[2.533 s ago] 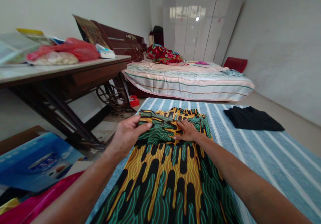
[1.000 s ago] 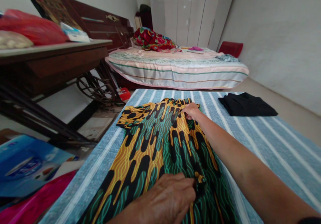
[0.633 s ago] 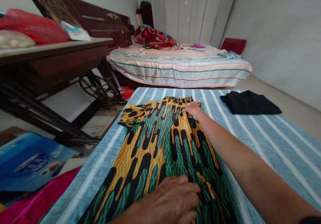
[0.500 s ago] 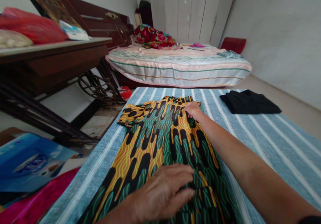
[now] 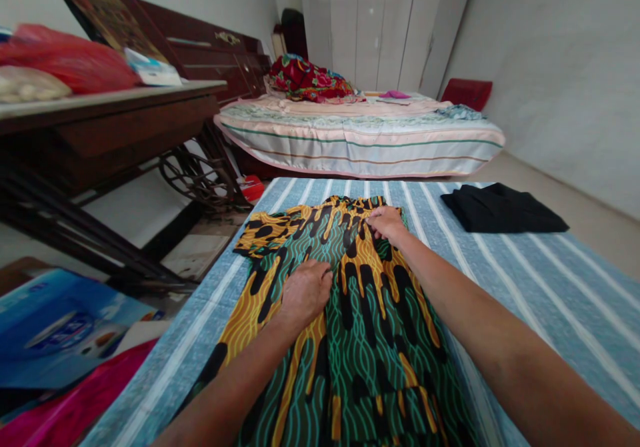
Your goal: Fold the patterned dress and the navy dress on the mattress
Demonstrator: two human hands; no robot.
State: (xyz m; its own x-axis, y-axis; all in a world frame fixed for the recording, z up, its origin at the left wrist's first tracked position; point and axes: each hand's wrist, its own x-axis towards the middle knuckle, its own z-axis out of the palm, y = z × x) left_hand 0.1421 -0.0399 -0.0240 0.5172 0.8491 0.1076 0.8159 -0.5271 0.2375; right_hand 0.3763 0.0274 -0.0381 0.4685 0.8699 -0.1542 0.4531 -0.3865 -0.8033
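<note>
A short-sleeved garment (image 5: 360, 340) printed with black, mustard and green drip shapes lies lengthwise on a blue-and-white striped sheet (image 5: 510, 280), its collar (image 5: 353, 201) toward the far bed (image 5: 365, 143) and its lower part running out of view at the near edge. One sleeve (image 5: 267, 232) extends to the left. The right hand (image 5: 386, 223) is at the upper right of the garment, just below the collar, its fingers curled and the thumb and forefinger closed on a pinch of fabric. The left hand (image 5: 307, 290) is over the middle of the chest, knuckles up and fingers bent loosely inward; whether it grips the cloth cannot be told, as the fingertips are hidden. Well to the right, on the same sheet, is a folded black cloth (image 5: 504, 208). At left stands a treadle table (image 5: 150, 110) bearing a red plastic bag (image 5: 75, 60); below it, nearer the viewer, is a blue printed box (image 5: 60, 327).
</note>
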